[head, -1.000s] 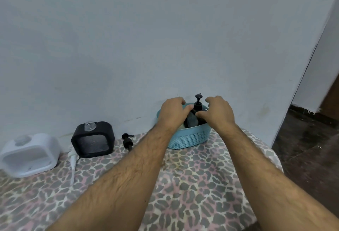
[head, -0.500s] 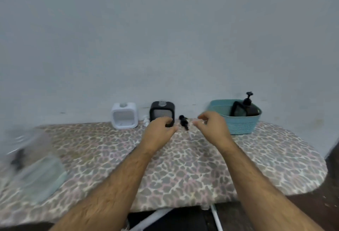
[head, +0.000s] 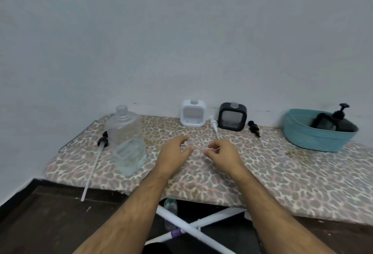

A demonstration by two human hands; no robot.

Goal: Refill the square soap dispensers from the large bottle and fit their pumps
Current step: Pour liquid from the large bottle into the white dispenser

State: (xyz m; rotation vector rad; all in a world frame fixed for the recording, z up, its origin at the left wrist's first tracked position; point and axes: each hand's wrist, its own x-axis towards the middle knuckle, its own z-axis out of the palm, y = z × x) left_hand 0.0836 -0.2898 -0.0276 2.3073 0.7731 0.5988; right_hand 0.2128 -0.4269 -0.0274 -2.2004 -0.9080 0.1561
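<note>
Large bottle (head: 123,127) upright left of the left hand (head: 175,154), open neck up. White dispenser (head: 193,115) and black dispenser (head: 232,116) upright beyond both hands, necks open. White pump (head: 214,126) lying between them, tube pointing toward the right hand (head: 223,155); black pump (head: 253,128) lying right of black dispenser. Both hands hovering over the board (head: 282,183), fingers loosely curled, holding nothing, thumbs facing.

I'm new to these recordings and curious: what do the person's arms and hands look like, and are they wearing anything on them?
Both forearms are bare, with visible hair and no sleeves in view. The left hand and right hand are bare too: no gloves, rings, watch, wristbands, cables or markings can be seen.
</note>
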